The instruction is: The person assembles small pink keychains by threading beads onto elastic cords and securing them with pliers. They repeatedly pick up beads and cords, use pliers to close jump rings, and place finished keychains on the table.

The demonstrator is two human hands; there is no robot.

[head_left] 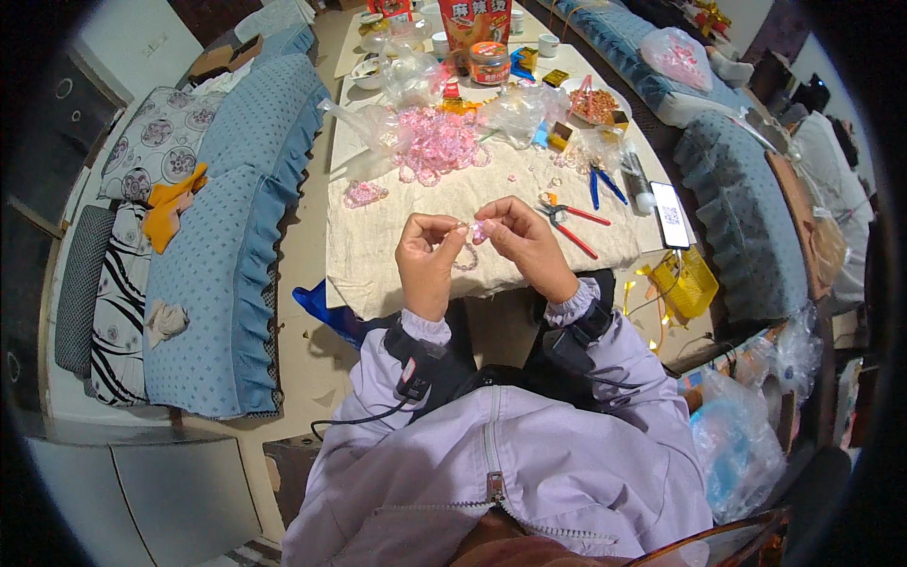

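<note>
Above the near part of the cloth, my two hands meet over a small beaded bracelet [470, 262]. My left hand [427, 265] pinches one side of it between thumb and forefinger. Thumb and fingers of my right hand [531, 248] close on the other side, by a shiny pink piece [478, 231] too small to make out exactly. The bracelet's loop hangs below the fingertips. Red-handled pliers [573, 227] lie just right of my right hand, and blue-handled pliers [607, 187] lie beyond them. A small pink beaded bundle [365, 194] rests left of my hands.
A heap of pink beaded bracelets [436, 142] covers the table's middle beside plastic bags [413, 80]. At the right are a phone [671, 215], a plate of reddish beads [595, 102] and a yellow basket [687, 283]. An orange-labelled jar [488, 64] stands farther back. Blue-covered sofas [213, 283] flank the table.
</note>
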